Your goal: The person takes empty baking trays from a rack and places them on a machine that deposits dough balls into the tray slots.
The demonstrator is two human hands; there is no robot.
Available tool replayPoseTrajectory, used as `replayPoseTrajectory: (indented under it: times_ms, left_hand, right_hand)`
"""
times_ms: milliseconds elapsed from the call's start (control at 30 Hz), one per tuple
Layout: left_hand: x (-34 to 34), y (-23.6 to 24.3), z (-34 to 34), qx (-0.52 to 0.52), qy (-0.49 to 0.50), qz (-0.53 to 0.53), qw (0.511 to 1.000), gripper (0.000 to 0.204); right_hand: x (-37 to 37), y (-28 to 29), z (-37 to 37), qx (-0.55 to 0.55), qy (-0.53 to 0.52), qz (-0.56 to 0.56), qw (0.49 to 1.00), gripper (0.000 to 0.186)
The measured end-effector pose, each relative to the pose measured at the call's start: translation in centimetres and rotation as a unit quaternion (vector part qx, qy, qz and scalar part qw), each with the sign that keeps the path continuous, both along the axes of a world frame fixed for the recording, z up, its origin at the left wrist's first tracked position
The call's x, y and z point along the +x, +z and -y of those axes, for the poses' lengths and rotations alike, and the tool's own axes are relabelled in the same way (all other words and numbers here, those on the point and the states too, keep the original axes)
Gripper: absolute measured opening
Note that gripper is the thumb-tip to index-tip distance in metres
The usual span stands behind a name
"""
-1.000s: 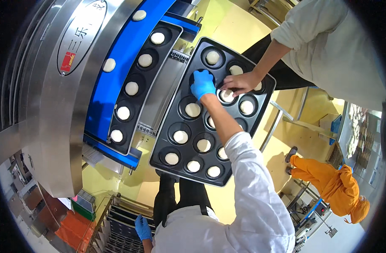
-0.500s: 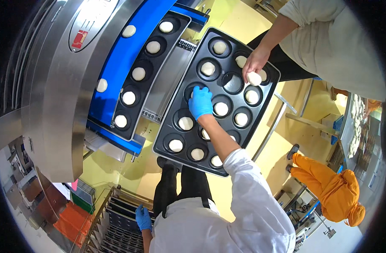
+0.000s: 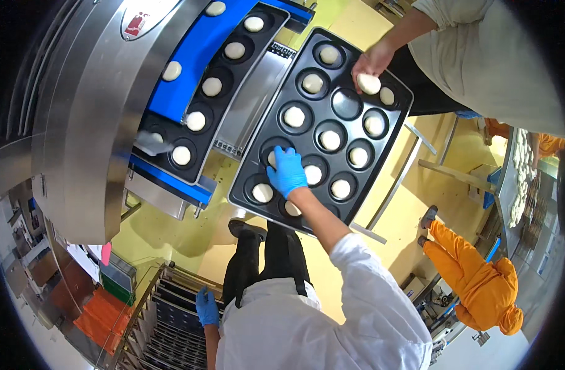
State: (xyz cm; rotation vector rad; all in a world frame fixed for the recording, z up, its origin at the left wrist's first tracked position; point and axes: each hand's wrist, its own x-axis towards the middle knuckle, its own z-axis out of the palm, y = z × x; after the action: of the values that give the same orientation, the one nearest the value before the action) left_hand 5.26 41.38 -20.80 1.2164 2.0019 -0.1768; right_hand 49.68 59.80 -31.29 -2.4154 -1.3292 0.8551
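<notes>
My right hand (image 3: 288, 169), in a blue glove, reaches into a black baking tray (image 3: 307, 126) with round cups. Its fingers are curled down on a white dough ball (image 3: 271, 159), which they partly cover. Most other cups each hold one dough ball, such as this dough ball (image 3: 262, 193); one cup (image 3: 347, 103) near the far side is bare. My left hand (image 3: 207, 306), also blue-gloved, hangs low beside a tray rack (image 3: 171, 320), holding nothing, fingers loosely apart. Across the tray, a co-worker's bare hand (image 3: 373, 60) grips another dough ball (image 3: 369, 84).
At left stands a steel machine (image 3: 85, 123) with a blue belt (image 3: 193, 55) carrying dough balls. A second black tray (image 3: 224, 114) lies under its end, where a blurred metal part (image 3: 153, 145) moves. A person in orange (image 3: 480, 277) stands at right near a dough-covered table (image 3: 520, 179).
My right hand has moved one cup nearer me, onto a different dough ball. The co-worker's hand has lifted away a little with its dough ball. Dough on the belt has advanced.
</notes>
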Motion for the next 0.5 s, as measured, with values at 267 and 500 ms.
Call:
replayPoseTrajectory:
  times_ms: [267,500]
  left_hand:
    - [-2.7,-1.4,0.8,0.022,-0.004,0.042,0.999,0.031]
    - [-6.6,-2.3,3.4,0.03,0.064,0.051,0.996,0.032]
  right_hand:
    - [0.4,-2.6,-2.6,0.057,0.119,0.063,0.989,0.025]
    - [-5.2,3.2,3.6,0.05,0.043,0.018,0.998,0.041]
